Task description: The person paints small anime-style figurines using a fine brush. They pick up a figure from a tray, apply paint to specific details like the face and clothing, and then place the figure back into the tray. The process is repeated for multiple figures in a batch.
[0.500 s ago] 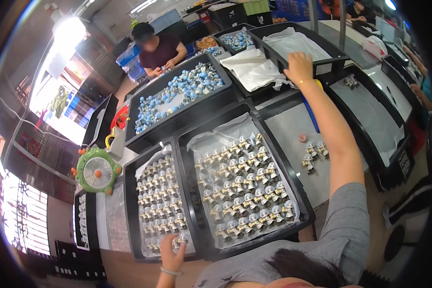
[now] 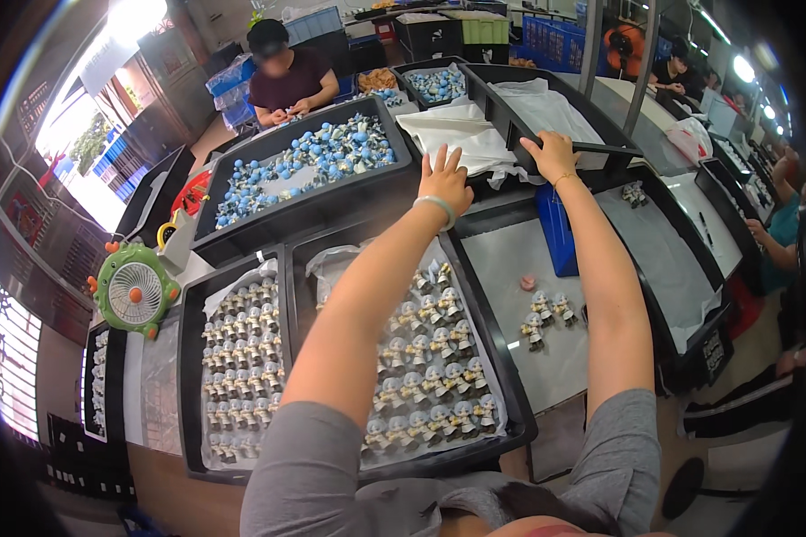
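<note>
At left, a green fan (image 2: 134, 294) stands beside a left figurine tray (image 2: 191, 385). My left forearm (image 2: 354, 318) obstructs view of the central figurine tray (image 2: 500, 358). Upper center: my left hand (image 2: 446, 186), fingers spread, by white sheets (image 2: 475, 139); contact indeterminable. Upper right: my right hand (image 2: 553, 157), fingers curled over the black tray's (image 2: 500, 112) near rim.

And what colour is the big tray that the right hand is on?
The tray is black; it shows best in the head view.

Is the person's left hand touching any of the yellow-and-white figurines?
No, the left hand is spread near the white sheet, beyond the rows of figurines.
</note>
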A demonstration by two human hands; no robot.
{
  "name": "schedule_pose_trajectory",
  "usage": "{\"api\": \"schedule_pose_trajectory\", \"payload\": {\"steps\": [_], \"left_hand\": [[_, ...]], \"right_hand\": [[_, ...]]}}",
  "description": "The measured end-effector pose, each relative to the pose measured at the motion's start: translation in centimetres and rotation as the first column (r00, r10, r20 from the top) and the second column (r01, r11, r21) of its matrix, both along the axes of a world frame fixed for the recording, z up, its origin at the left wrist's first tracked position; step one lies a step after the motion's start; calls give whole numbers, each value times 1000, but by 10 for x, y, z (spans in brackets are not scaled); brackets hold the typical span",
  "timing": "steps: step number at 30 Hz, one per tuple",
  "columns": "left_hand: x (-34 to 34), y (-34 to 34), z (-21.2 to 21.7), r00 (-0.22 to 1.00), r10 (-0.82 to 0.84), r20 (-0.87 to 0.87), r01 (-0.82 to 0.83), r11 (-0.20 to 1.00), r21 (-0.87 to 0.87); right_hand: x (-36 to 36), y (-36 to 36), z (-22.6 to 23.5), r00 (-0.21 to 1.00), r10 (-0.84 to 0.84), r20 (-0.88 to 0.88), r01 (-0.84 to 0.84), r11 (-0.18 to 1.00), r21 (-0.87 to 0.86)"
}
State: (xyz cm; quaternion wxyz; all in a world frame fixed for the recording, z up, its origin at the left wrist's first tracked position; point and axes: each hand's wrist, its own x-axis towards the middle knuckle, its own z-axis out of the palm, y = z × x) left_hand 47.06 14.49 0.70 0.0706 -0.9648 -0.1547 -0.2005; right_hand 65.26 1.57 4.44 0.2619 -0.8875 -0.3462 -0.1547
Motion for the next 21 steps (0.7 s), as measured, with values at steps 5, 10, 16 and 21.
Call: {"api": "schedule_pose_trajectory", "payload": {"steps": [5,10,16,21], "left_hand": [[49,-9,5,974,25,-224,-27,1000,-3],[64,29,-6,993,70,96,-8,845,-534],[64,86,-6,789,348,506,407,321,-855],[44,118,23,563,348,750,535,538,-652]], "right_hand": [[24,-11,-5,999,29,-17,-28,998,57],[27,-8,-1,988,26,151,-48,988,150],[36,-4,15,996,81,-48,-74,988,132],[39,-6,14,994,109,-17,-106,984,145]]}}
